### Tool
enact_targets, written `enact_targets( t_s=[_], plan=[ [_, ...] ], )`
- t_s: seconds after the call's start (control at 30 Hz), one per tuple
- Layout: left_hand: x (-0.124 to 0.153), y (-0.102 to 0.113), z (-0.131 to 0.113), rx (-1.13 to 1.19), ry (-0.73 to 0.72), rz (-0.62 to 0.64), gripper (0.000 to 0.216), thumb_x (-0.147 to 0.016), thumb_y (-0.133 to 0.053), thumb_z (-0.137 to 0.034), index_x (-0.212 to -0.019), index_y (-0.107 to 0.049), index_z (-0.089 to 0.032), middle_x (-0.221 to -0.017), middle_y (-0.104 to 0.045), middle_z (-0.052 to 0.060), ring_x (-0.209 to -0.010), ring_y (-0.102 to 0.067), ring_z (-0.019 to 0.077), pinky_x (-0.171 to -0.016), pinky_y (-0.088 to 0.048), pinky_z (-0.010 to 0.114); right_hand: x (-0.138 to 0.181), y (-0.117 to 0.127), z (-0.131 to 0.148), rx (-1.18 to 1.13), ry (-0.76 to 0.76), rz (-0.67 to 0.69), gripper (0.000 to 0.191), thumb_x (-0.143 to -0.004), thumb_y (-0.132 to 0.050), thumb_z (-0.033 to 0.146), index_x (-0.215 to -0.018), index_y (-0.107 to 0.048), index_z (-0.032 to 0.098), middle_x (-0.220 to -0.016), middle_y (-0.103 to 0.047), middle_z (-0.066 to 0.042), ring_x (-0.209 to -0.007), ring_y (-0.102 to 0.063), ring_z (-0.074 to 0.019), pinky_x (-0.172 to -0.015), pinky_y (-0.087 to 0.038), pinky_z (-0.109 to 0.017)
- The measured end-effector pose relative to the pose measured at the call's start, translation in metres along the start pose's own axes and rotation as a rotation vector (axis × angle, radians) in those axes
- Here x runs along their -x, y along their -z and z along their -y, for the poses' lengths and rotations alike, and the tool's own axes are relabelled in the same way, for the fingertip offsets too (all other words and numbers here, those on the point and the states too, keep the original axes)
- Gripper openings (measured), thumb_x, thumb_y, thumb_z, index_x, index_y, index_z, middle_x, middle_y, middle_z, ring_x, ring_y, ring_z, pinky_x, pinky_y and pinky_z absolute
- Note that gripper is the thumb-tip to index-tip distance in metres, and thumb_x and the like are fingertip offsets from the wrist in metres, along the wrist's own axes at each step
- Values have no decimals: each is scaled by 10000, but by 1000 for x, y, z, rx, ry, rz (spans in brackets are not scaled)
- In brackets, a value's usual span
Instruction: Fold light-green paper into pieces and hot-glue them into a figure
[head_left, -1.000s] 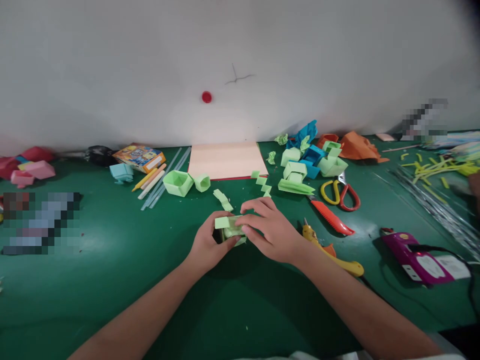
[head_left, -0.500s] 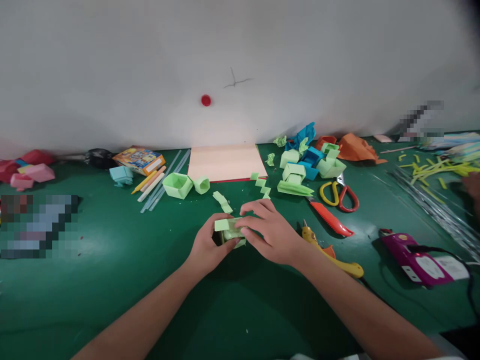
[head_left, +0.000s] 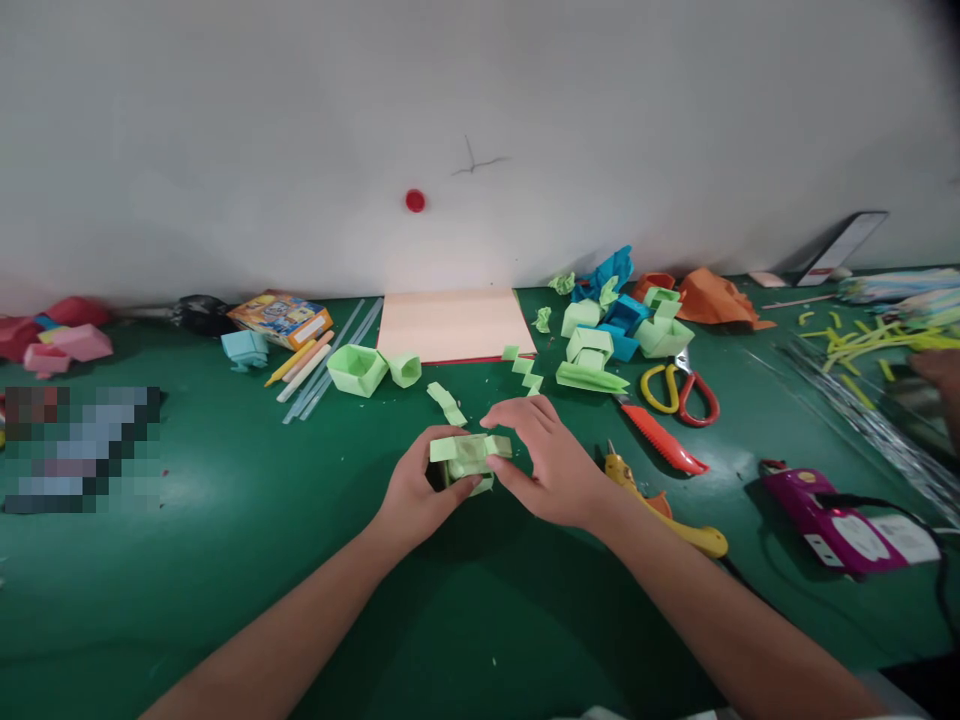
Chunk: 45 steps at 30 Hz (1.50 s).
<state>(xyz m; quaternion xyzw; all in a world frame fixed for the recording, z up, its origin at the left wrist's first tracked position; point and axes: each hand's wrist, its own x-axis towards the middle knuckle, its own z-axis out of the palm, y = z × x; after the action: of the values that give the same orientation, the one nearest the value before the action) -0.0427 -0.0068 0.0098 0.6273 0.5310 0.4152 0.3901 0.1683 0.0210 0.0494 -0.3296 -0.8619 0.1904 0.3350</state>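
A folded light-green paper piece [head_left: 466,455] sits between my two hands just above the green table [head_left: 225,560]. My left hand [head_left: 416,490] grips its left side, thumb and fingers closed round it. My right hand [head_left: 551,465] pinches its right end, fingers curled over a small flap. A short green zigzag strip [head_left: 445,401] lies right behind the piece. Two small green paper cups [head_left: 358,367] stand further back on the left.
A pink sheet [head_left: 454,323] lies by the wall. Right of my hands are a yellow glue gun [head_left: 660,505], an orange cutter [head_left: 660,436], scissors [head_left: 681,390] and a purple device [head_left: 832,520]. Green and blue paper shapes [head_left: 615,330] cluster behind them. Another person's hand [head_left: 941,375] shows at the right edge.
My right hand has slid slightly right, so more of the green piece's top flap shows. My left hand stays in place.
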Motion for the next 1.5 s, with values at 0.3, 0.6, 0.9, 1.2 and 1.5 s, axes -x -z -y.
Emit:
enact_targets(
  t_s=[0.3, 0.6, 0.9, 1.2, 1.5],
  plan=[
    [1, 1, -2, 3, -17, 5, 468, -753, -791, -327, -1171, -607, -225, -1074, -699, 56, -923, -673, 232, -804, -537, 363, 0, 1, 0, -66, -81, 110, 712, -876, -681, 261, -1499, -338, 240, -1313, -606, -116, -1218, -497, -323, -989, -490, -505],
    [2, 0, 7, 172, -32, 108, 733, -752, -831, -334, -1368, -441, -271, -1257, -633, 102, -1081, -683, 290, -884, -591, 429, 1, -1, -6, -266, -243, 152, 675, -890, -683, 263, -1478, -355, 310, -1309, -594, -87, -1260, -541, -284, -1081, -459, -530],
    [5, 9, 14, -90, -299, 174, 839, -661, -729, -62, -1369, -327, -265, -1393, -401, 180, -1251, -549, 335, -924, -574, 465, 1, 3, -6, -338, -279, 207, 709, -823, -725, 185, -1436, -395, 320, -1271, -627, -61, -1213, -570, -272, -1070, -451, -510],
    [-8, 9, 18, 299, -257, 37, 676, -786, -787, -375, -1214, -267, -315, -1301, -444, 93, -1029, -637, 210, -828, -586, 387, 1, 3, -8, -310, -317, 171, 628, -847, -730, 251, -1399, -438, 311, -1262, -620, -68, -1199, -577, -260, -1037, -471, -475],
    [-5, 3, -8, 276, -356, -313, 709, -745, -857, -352, -1210, -323, -334, -1462, -298, 95, -1144, -665, 253, -925, -597, 433, 0, -7, -4, -432, -414, 161, 523, -829, -749, 313, -1260, -458, 259, -1169, -585, -49, -1013, -595, -228, -903, -514, -419]
  ],
)
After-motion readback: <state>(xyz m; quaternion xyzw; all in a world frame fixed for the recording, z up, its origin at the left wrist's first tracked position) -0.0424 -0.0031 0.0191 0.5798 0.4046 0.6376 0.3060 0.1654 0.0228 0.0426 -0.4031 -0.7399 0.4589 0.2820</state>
